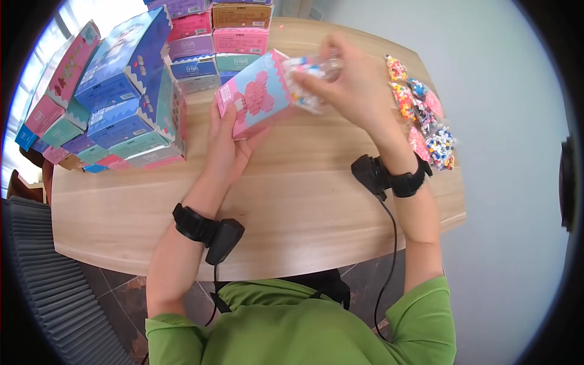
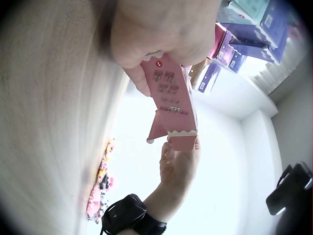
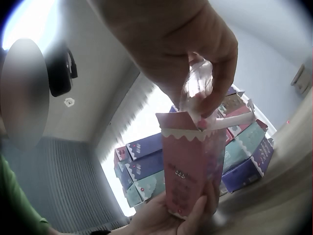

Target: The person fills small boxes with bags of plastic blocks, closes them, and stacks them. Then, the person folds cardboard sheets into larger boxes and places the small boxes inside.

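Observation:
My left hand (image 1: 226, 143) grips a small pink and light-blue cardboard box (image 1: 260, 96) with a pink bear picture, fingers and thumb round its lower end. Its top flaps stand open, as the right wrist view shows the pink box (image 3: 183, 164) held upright. My right hand (image 1: 356, 85) pinches the top of a clear plastic bag (image 1: 303, 100) of small colourful pieces, blurred, right at the box's open end. From the right wrist, the clear bag (image 3: 196, 85) reaches down between the flaps; its lower part is hidden.
Stacks of similar closed boxes (image 1: 125, 91) stand at the table's left, with more boxes (image 1: 240, 39) at the back. Several clear bags (image 1: 439, 146) of coloured pieces lie along the right edge of the wooden table (image 1: 292, 207). A cable (image 1: 394, 237) hangs from the right wrist camera.

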`<state>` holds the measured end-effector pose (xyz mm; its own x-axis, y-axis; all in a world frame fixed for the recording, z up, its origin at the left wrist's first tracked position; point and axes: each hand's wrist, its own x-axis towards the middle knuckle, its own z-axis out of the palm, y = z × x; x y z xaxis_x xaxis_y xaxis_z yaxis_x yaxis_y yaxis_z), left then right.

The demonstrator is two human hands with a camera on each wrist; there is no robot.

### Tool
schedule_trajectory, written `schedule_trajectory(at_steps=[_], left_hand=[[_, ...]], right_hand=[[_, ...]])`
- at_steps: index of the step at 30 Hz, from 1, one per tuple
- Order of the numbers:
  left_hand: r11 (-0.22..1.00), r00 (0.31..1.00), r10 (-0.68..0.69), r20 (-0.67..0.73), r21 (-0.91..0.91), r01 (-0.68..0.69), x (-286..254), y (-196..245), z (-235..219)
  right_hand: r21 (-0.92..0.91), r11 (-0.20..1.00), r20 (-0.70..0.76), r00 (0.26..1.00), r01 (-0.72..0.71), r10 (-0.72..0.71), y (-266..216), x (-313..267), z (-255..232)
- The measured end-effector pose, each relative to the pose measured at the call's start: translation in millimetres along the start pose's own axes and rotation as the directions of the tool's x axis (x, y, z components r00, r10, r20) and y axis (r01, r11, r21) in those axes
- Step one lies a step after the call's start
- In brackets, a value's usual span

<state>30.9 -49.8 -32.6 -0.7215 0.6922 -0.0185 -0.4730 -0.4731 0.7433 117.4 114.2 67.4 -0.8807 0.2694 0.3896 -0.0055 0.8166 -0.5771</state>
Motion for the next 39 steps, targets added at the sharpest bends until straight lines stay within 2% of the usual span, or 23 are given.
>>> schedule_trajectory(at_steps=[2, 5, 8, 11, 14, 15, 17, 20, 21, 23, 26, 29, 32, 35, 38, 39], left_hand=[[1.000, 1.000, 0.015, -0.003, -0.003, -0.015, 0.4, 0.6, 0.0], [1.000, 0.999, 0.028, -0.021, 0.002, -0.027, 0.5, 1.3, -3.5], [0.997, 0.999, 0.022, -0.046, -0.067, -0.025, 1.7, -0.6, -6.6], [0.994, 0.999, 0.023, -0.040, -0.104, -0.028, 4.6, -1.0, -7.4], [0.996, 1.000, 0.015, -0.025, -0.092, -0.018, 5.9, -0.4, -5.2], [0.996, 1.000, 0.019, -0.010, -0.092, -0.020, 5.4, -1.3, -6.7], [0.993, 1.000, 0.005, 0.002, -0.114, -0.005, 3.5, -1.9, -9.1], [0.989, 1.000, -0.020, 0.014, -0.143, 0.022, 5.0, -0.9, -9.5], [0.992, 1.000, -0.024, 0.018, -0.121, 0.026, 5.1, -1.4, -12.0], [0.995, 1.000, -0.015, 0.009, -0.099, 0.016, 3.9, -0.6, -13.4], [0.996, 1.000, 0.020, -0.017, -0.082, -0.021, 3.1, -2.4, -7.1], [0.998, 0.999, 0.025, -0.037, -0.061, -0.027, 3.7, -2.3, -6.2], [0.996, 0.999, 0.021, -0.036, -0.083, -0.024, 3.3, -0.1, -4.8], [0.994, 0.999, 0.042, -0.025, -0.098, -0.044, 1.0, 0.3, -2.9], [0.991, 1.000, 0.014, -0.013, -0.134, -0.016, 3.3, -0.6, -10.3], [0.993, 1.000, 0.013, -0.018, -0.117, -0.015, 3.5, -0.9, -11.4]], right_hand=[[0.226, 0.974, 0.162, 0.985, 0.026, -0.064, 3.5, -1.5, 11.6], [0.360, 0.929, 0.102, 0.985, 0.091, -0.136, -1.0, -10.5, 7.2], [0.041, 0.999, -0.166, 0.986, 0.037, -0.029, 8.6, -4.3, -8.5], [0.056, 0.994, -0.095, 0.991, -0.090, 0.095, 24.2, -7.8, -2.2], [0.411, 0.911, -0.202, 0.978, 0.031, 0.058, 15.3, -14.9, 18.6], [0.276, 0.956, -0.176, 0.983, 0.096, -0.048, 13.0, -15.0, 18.4], [0.003, 0.972, -0.084, 0.969, 0.234, -0.233, 8.0, -16.8, 17.3], [0.142, 0.959, 0.205, 0.940, 0.246, -0.272, 8.9, -13.4, 24.4], [0.167, 0.963, 0.071, 0.972, 0.209, -0.224, 7.7, -13.7, 24.6], [0.237, 0.961, -0.180, 0.979, 0.142, -0.101, 4.1, -17.1, 27.1], [0.255, 0.907, -0.189, 0.937, 0.336, -0.294, -1.3, -15.3, 13.8], [0.138, 0.925, 0.010, 0.933, 0.355, -0.359, -4.0, -17.1, 22.9], [0.380, 0.910, 0.003, 0.983, 0.167, -0.182, -18.5, -26.0, 28.8], [0.264, 0.947, -0.147, 0.978, 0.186, -0.151, -19.2, -23.0, 28.7], [0.236, 0.914, 0.114, 0.925, 0.330, -0.363, -5.8, -18.7, 30.6], [0.130, 0.915, 0.125, 0.909, 0.382, -0.397, -4.9, -20.0, 31.8]])
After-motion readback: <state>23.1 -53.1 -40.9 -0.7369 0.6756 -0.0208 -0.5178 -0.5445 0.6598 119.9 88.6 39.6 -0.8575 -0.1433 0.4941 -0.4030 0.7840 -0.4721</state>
